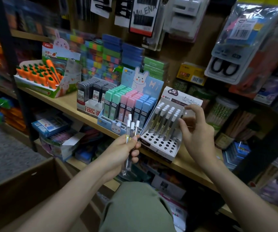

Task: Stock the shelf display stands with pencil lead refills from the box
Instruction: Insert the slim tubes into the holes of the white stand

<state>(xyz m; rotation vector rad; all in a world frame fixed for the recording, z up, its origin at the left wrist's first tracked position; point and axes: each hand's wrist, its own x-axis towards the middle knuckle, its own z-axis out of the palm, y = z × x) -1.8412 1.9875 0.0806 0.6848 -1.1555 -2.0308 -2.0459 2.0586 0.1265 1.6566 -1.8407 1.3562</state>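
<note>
My left hand (123, 153) grips three clear pencil lead refill tubes (131, 129) with white caps, upright in front of the shelf edge. To the right, a white and black display stand (161, 145) with rows of round holes sits tilted on the wooden shelf (71, 104). Several white-capped tubes (163, 121) stand in its back rows, while the front holes are bare. My right hand (197, 131) hovers at the stand's right side with fingers spread, index and thumb either side of the rightmost tube's cap. The cardboard box (34, 181) stands open at lower left.
Left of the stand are a blue bunny display of pastel lead cases (128, 104), a rack of black lead cases (91, 92) and a carrot pen display (39, 72). Packaged goods (235, 39) hang overhead. Jars of pencils (223, 111) stand to the right.
</note>
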